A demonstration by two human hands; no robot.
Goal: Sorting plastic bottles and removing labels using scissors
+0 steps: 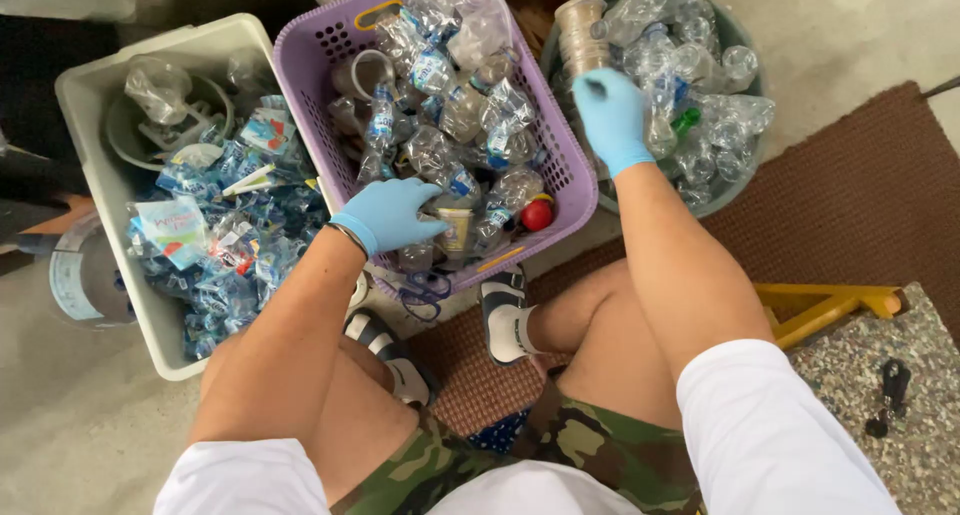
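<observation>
round tub point(752, 60) rim cut off, left hand point(392, 215) fingertips buried

Glossy clear plastic bottles point(440, 125) seen under matt rubbery-gloved left hand point(390, 215), in matt perforated plastic basket point(570, 165); rough woven mat point(860, 195) noted beyond right hand point(612, 115).

Crushed bottles point(450, 125) crowd the purple basket point(300, 50); open air above.

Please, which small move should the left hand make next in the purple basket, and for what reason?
Probably close the left hand on the crushed clear bottle under its fingers. It rests open on the bottles in the purple basket, gripping nothing, while the right hand is over the round grey tub.
</observation>
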